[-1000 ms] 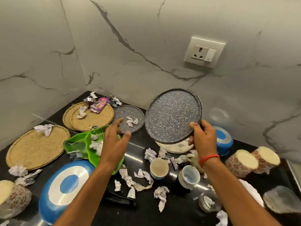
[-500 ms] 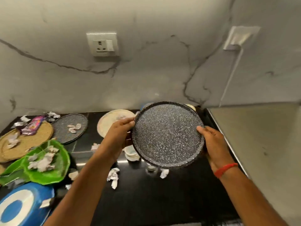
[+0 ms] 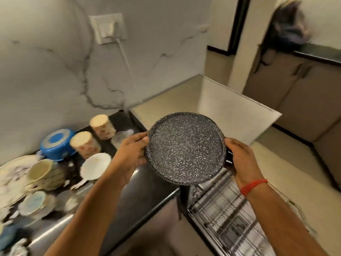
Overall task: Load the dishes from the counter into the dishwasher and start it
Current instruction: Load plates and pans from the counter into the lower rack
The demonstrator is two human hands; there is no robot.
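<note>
Both hands clamp the speckled black plate, left hand and right hand fingers curled on opposite rims, face tilted up, hanging just above the dishwasher rack, past the worktop edge.

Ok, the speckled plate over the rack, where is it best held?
By the rim at opposite edges, coming in from either side, as the left hand and right hand do now. The speckled plate is flat, wide and shallow-lipped, so a two-sided grip keeps it steady above the dishwasher rack.
</note>
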